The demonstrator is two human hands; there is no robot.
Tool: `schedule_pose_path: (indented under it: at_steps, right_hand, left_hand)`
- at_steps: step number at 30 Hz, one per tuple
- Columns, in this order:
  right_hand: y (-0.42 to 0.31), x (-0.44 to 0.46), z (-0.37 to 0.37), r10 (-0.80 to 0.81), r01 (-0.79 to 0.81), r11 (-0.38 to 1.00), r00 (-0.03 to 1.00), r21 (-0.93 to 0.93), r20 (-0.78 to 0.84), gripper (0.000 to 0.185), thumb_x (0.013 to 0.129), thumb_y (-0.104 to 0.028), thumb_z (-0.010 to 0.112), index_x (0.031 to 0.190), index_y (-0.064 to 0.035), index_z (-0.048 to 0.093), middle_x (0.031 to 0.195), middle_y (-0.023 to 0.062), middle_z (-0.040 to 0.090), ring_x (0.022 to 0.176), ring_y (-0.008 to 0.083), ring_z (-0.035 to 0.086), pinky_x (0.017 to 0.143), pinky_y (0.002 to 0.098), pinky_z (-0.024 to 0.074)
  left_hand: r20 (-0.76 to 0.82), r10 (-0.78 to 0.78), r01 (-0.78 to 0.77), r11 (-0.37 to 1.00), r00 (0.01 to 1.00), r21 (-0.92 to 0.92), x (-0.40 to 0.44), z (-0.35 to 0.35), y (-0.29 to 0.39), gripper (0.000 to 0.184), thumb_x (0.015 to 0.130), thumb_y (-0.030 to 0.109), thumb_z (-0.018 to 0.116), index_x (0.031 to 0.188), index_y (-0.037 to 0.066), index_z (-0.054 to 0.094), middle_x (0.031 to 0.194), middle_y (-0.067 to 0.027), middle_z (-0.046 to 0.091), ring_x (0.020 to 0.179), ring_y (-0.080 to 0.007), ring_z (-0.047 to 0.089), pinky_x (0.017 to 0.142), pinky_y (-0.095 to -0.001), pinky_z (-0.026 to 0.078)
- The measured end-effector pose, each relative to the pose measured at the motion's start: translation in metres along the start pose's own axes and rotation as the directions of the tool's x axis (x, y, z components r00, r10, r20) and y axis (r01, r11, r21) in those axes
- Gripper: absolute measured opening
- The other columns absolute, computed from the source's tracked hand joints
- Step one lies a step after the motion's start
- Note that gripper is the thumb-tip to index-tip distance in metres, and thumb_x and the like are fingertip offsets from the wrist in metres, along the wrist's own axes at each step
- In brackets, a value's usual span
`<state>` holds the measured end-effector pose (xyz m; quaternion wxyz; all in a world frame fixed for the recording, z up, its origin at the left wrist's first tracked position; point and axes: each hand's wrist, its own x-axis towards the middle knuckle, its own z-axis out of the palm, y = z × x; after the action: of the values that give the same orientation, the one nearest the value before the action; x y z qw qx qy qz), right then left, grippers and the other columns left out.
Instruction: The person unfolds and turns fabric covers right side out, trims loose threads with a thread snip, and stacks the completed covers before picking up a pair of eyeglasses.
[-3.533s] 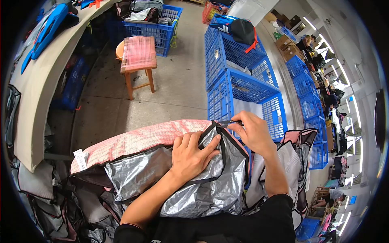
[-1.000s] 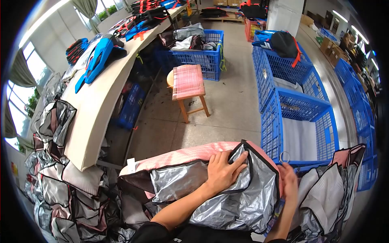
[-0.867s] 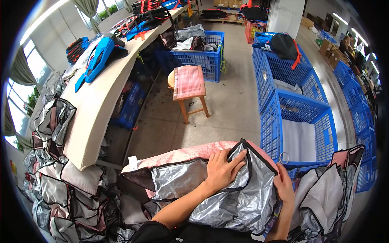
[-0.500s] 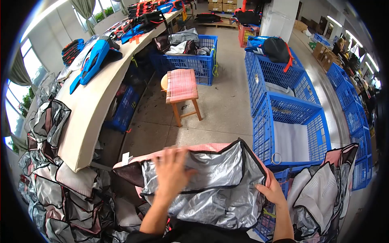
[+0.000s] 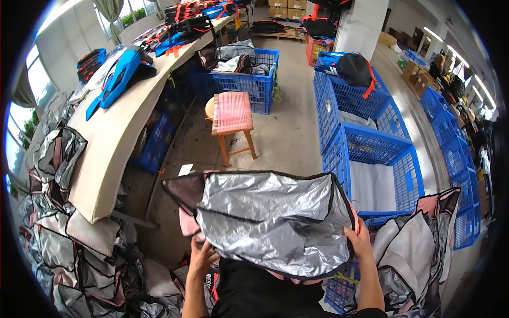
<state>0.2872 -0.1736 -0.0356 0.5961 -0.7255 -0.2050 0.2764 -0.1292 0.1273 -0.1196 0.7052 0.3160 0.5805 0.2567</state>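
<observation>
A silver-lined pink bag (image 5: 270, 212) with black edge binding is spread out in front of my body, its shiny lining facing up. My left hand (image 5: 201, 258) is closed on the bag's lower left edge, near a pink flap. At the right side my right hand (image 5: 359, 239) grips the border, thumb on the silver lining. A dark mesh corner (image 5: 183, 191) and a small white tag (image 5: 185, 169) stick out at the bag's upper left. The underside is mostly hidden.
Piles of similar silver and pink bags (image 5: 79, 249) lie at left, with more bags (image 5: 411, 259) at right. Blue crates (image 5: 331, 159) stand ahead right. A stool (image 5: 232, 114) stands ahead. A long table (image 5: 119, 143) runs along the left, carrying blue and black bags (image 5: 119, 79).
My left hand has moved from the top of the lining down to the lower left edge and closed there. The bag's upper part now lies flatter; my right hand keeps its grip.
</observation>
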Motion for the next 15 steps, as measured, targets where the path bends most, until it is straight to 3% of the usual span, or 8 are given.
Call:
schedule_pose_path:
  at_steps: [2, 3, 5, 8, 10, 11, 13, 15]
  right_hand:
    - [-0.017, -0.008, 0.002, -0.05, 0.047, 0.991, 0.998, -0.122, -0.023, 0.061, 0.091, -0.019, 0.07, 0.144, 0.0073, 0.051, 0.134, 0.0149, 0.063, 0.123, 0.0222, 0.06, 0.108, 0.036, 0.0452]
    - [-0.027, -0.012, 0.003, -0.083, 0.073, 0.975, 0.996, -0.208, -0.038, 0.061, 0.092, -0.02, 0.069, 0.143, 0.0075, 0.052, 0.135, 0.0157, 0.063, 0.124, 0.0231, 0.059, 0.11, 0.0367, 0.0438]
    - [-0.048, -0.024, 0.007, -0.081, 0.063, 0.975, 0.994, -0.211, -0.079, 0.058, 0.091, -0.02, 0.069, 0.14, 0.008, 0.055, 0.133, 0.0158, 0.064, 0.123, 0.0236, 0.06, 0.109, 0.0364, 0.0434]
    - [-0.085, -0.051, 0.007, -0.183, 0.156, 0.975, 0.967, -0.158, -0.179, 0.057, 0.09, -0.019, 0.068, 0.138, 0.0093, 0.057, 0.131, 0.0165, 0.064, 0.122, 0.0246, 0.06, 0.108, 0.0364, 0.0431]
    - [-0.121, -0.066, -0.003, -0.363, 0.248, 0.903, 0.877, -0.351, -0.315, 0.058, 0.089, -0.02, 0.067, 0.138, 0.0097, 0.058, 0.129, 0.0178, 0.065, 0.12, 0.0266, 0.061, 0.109, 0.0375, 0.0423]
    - [-0.126, -0.074, -0.023, -0.466, 0.258, 0.831, 0.808, -0.493, -0.362, 0.059, 0.09, -0.023, 0.066, 0.138, 0.0096, 0.058, 0.128, 0.0187, 0.065, 0.119, 0.0276, 0.061, 0.11, 0.0386, 0.0419]
    - [-0.139, -0.095, -0.085, -0.512, 0.17, 0.766, 0.743, -0.62, -0.43, 0.061, 0.093, -0.019, 0.058, 0.148, 0.0088, 0.051, 0.15, 0.02, 0.055, 0.139, 0.031, 0.052, 0.121, 0.0407, 0.0319]
    - [-0.172, -0.099, -0.098, -0.589, 0.145, 0.731, 0.628, -0.667, -0.509, 0.063, 0.094, -0.021, 0.059, 0.149, 0.0072, 0.05, 0.152, 0.0204, 0.053, 0.141, 0.0314, 0.05, 0.122, 0.0407, 0.0319]
  left_hand:
    - [-0.03, 0.219, -0.211, 0.963, 0.975, 0.167, 0.046, 0.01, -0.035, 0.106, 0.09, 0.016, 0.081, 0.168, 0.015, 0.009, 0.118, -0.0196, 0.068, 0.096, -0.0248, 0.069, 0.065, -0.0395, 0.06]
    - [-0.09, 0.208, -0.18, 0.952, 0.974, 0.246, 0.038, 0.033, -0.017, 0.108, 0.085, 0.008, 0.081, 0.168, 0.012, 0.012, 0.098, -0.0134, 0.07, 0.079, -0.0203, 0.067, 0.062, -0.0359, 0.057]
    - [-0.03, 0.269, -0.242, 0.904, 0.963, 0.353, 0.078, 0.038, -0.015, 0.099, 0.083, 0.004, 0.079, 0.164, 0.007, 0.022, 0.09, -0.0099, 0.068, 0.072, -0.0168, 0.063, 0.059, -0.0327, 0.052]
    - [0.026, 0.318, -0.316, 0.926, 0.948, 0.205, 0.093, 0.084, 0.016, 0.078, 0.084, 0.003, 0.075, 0.153, 0.005, 0.038, 0.087, -0.0055, 0.068, 0.065, -0.0131, 0.06, 0.056, -0.0288, 0.047]
    - [0.202, 0.349, -0.337, 0.937, 0.915, -0.091, 0.078, 0.142, 0.05, 0.052, 0.09, 0.007, 0.073, 0.14, 0.005, 0.058, 0.101, -0.0027, 0.073, 0.077, -0.0107, 0.064, 0.062, -0.0247, 0.046]
    - [0.353, 0.361, -0.342, 0.932, 0.863, -0.115, 0.072, 0.17, 0.066, 0.04, 0.093, 0.01, 0.072, 0.132, 0.003, 0.066, 0.112, -0.0027, 0.073, 0.089, -0.0111, 0.067, 0.071, -0.0248, 0.051]
    - [0.485, 0.297, -0.228, 0.954, 0.823, -0.197, 0.057, 0.236, 0.101, 0.044, 0.093, 0.012, 0.074, 0.135, 0.001, 0.067, 0.124, -0.0079, 0.072, 0.106, -0.0146, 0.069, 0.092, -0.0301, 0.055]
    - [0.593, 0.322, -0.19, 0.942, 0.738, -0.275, 0.032, 0.3, 0.151, 0.041, 0.094, 0.014, 0.075, 0.133, 0.001, 0.069, 0.124, -0.0078, 0.072, 0.111, -0.0165, 0.067, 0.096, -0.0304, 0.053]
